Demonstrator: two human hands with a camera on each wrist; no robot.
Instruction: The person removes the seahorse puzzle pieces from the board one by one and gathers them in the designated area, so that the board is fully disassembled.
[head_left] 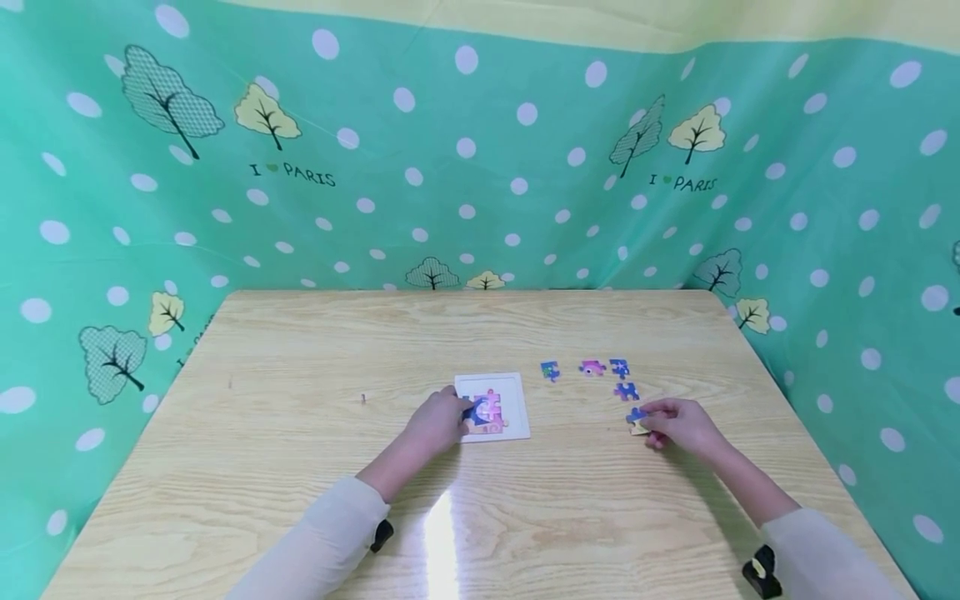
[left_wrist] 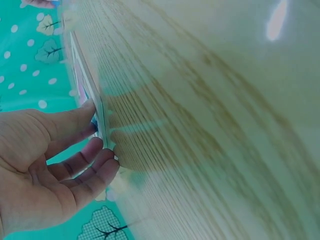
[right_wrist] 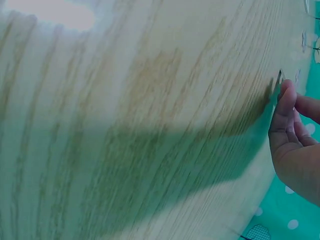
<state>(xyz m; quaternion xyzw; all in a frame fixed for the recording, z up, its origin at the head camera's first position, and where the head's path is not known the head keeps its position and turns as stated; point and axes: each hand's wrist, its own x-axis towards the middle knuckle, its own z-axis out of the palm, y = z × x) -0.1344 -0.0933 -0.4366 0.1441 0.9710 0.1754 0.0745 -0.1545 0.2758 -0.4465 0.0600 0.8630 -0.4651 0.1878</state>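
2 hands are down on the tabletop (head_left: pixel 300 350), with your sleeves nearest the camera. Your right hand (head_left: pixel 678 427) sits right of centre with its grip closed in a pinch on 1 puzzle piece (head_left: pixel 637 421), blue above and pale below; the piece is at the fingertips on the hand's left side and looks to be touching or just off the wood. The right wrist view shows the fingers (right_wrist: pixel 286 107) curled at the tabletop's surface, but the piece is only a thin edge there.

Your left hand (head_left: pixel 438 421) lies at the left edge of the puzzle tray (head_left: pixel 517 392). Its fingers (left_wrist: pixel 82 162) are fairly straight and press the tray's near-left border and the pieces there; the left wrist view shows fingertips against the thin tray edge, not wrapped round it, so log this grip as open.

Key relation: the tray lies to the left of the pinched piece, near it, at about the same depth on the tabletop. The right hand is the nearer hand to the loose pieces; the left hand is the nearer to the tray.

Tray contents: a pink-and-blue cluster of seated pieces in the lower-left part; the rest of the well shows white.

Farther back, 4 loose pieces lie flat: a blue piece (head_left: pixel 626 390) just beyond the right hand, then a row of green-blue piece (head_left: pixel 551 371), pink piece (head_left: pixel 592 367) and another blue piece (head_left: pixel 618 367).
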